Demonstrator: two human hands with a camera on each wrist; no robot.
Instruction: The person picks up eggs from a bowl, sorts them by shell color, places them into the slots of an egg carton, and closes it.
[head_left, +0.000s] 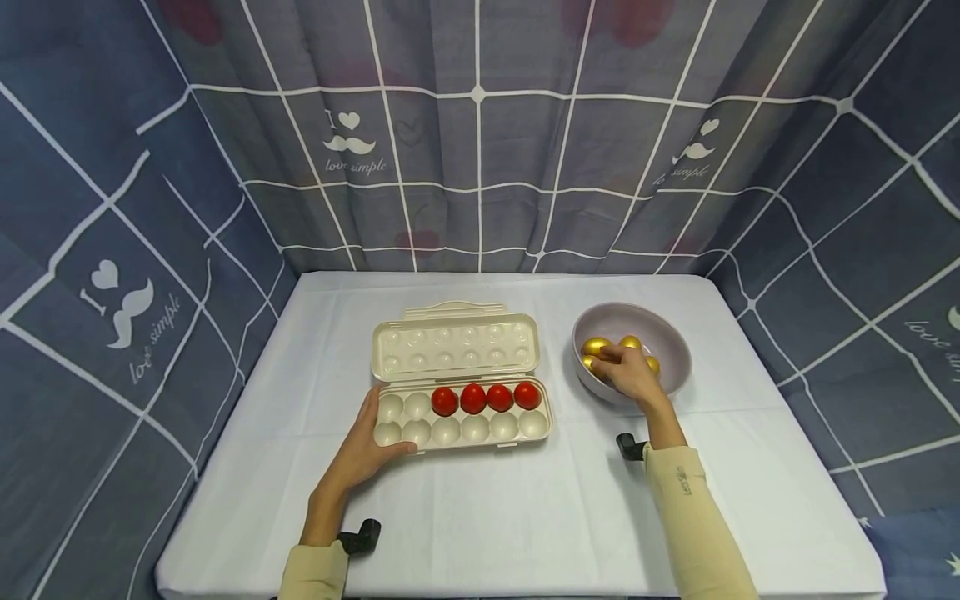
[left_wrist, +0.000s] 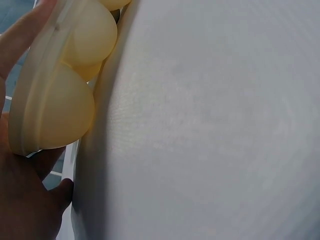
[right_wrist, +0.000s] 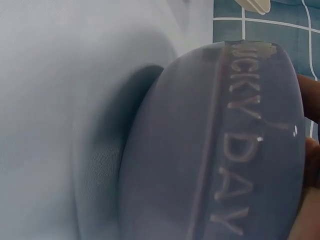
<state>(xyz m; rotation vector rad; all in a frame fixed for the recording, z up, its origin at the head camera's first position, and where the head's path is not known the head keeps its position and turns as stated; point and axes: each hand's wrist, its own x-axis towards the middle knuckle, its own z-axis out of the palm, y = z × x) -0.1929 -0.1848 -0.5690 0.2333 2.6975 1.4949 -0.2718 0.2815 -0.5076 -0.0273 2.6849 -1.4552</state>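
Observation:
At the left end of an open cream egg carton (head_left: 483, 450), my left hand (head_left: 363, 454) grips the tray, thumb along the front edge and fingers at the back corner. The left wrist view shows the carton's rounded cups (left_wrist: 67, 107) from below beside that hand. Several red balls (head_left: 473, 398) fill the right part of the back row; the front row is bare. My right hand (head_left: 630, 372) reaches down into a mauve bowl (head_left: 678, 354), fingertips right at a golden egg (head_left: 590, 362). I cannot tell whether the fingers hold it. More golden eggs (head_left: 631, 342) lie around the hand.
The carton's lid (head_left: 455, 346) lies folded back behind the tray. A white cloth covers the table (head_left: 480, 525). Dark checked curtains (head_left: 480, 167) hang along the back and both sides. Raised lettering (right_wrist: 237, 150) marks the bowl's outer wall.

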